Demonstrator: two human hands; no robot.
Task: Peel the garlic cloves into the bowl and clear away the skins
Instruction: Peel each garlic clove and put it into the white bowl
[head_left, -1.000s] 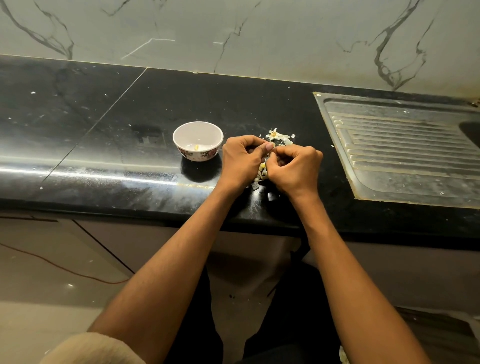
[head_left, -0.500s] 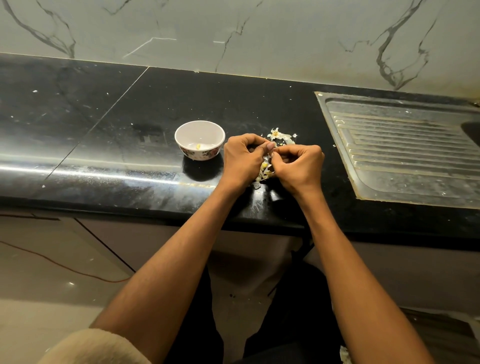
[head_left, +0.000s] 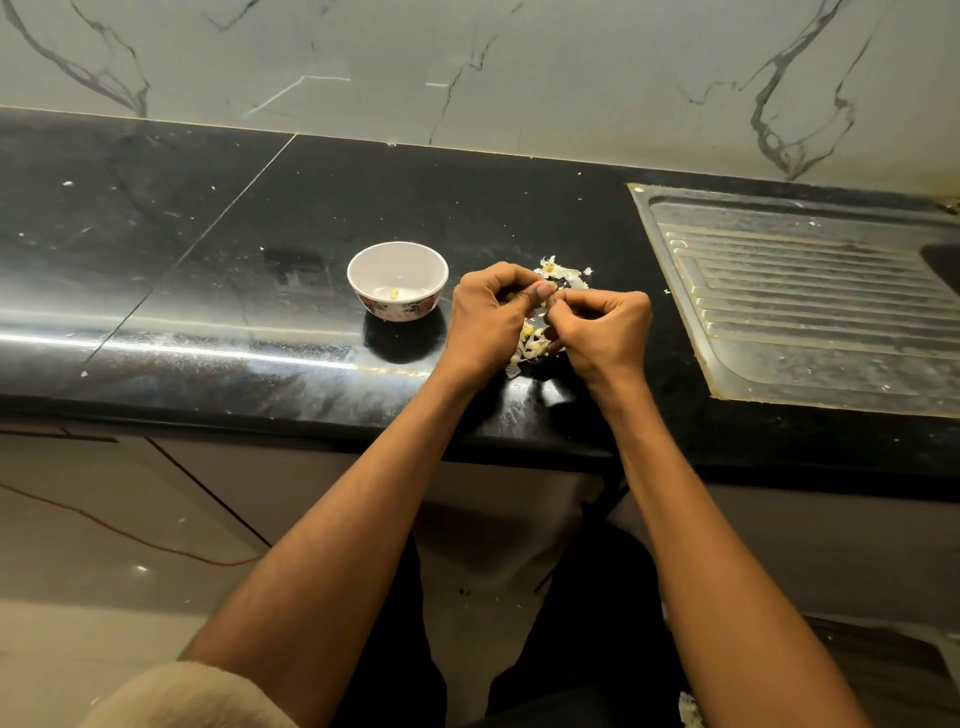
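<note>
Hands barely shifted, left hand (head_left: 485, 317) and right hand (head_left: 605, 332) pinching garlic (head_left: 551, 287) over black counter (head_left: 208, 291).

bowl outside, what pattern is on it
White bowl with a dark red floral print round its lower outside; head view shows it.

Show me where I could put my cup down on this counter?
The big bare patch is the dark counter left of the white bowl, back to the marble wall. Another strip runs behind the bowl and hands. It's crowded between the bowl and the steel drainboard: both hands work over the garlic skins there.
</note>
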